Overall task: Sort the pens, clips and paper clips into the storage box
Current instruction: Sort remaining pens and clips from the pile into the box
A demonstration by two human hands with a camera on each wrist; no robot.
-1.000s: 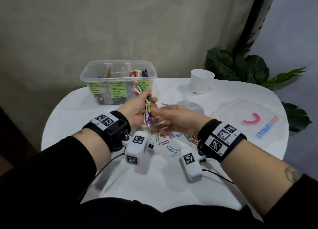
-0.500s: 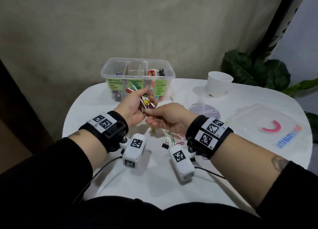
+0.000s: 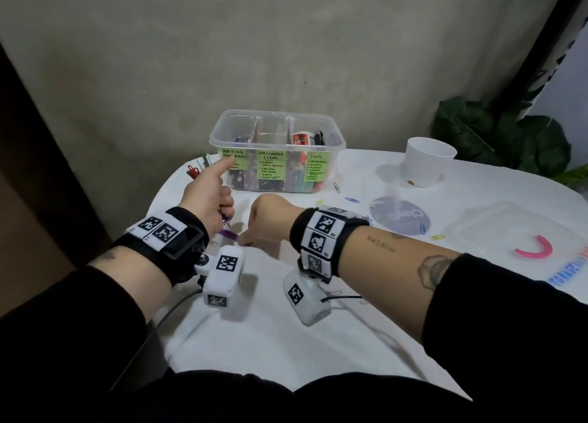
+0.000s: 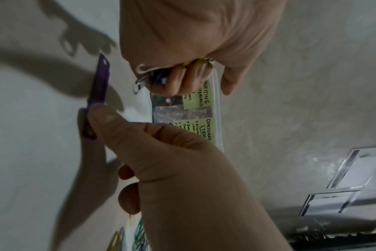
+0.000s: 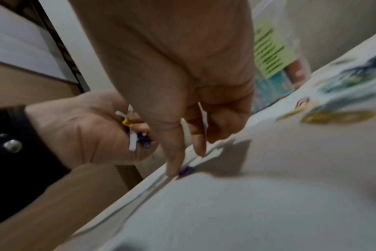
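The clear storage box with green labels stands at the back of the white table, its compartments holding stationery. My left hand grips a bundle of pens in its fist, thumb up, just in front of the box's left end; the bundle shows under the curled fingers. To its right, my right hand pinches a slim purple pen low over the table; the purple pen points towards the left hand. The right wrist view is blurred.
Loose paper clips lie right of the box, more near a round purple disc. A white cup stands at the back right, before a plant. A clear lid bears a pink curved piece. The table's left edge is near my left hand.
Both hands have dropped towards the table in front of the box. My right hand has left the bundle and now pinches a purple pen below the left fist.
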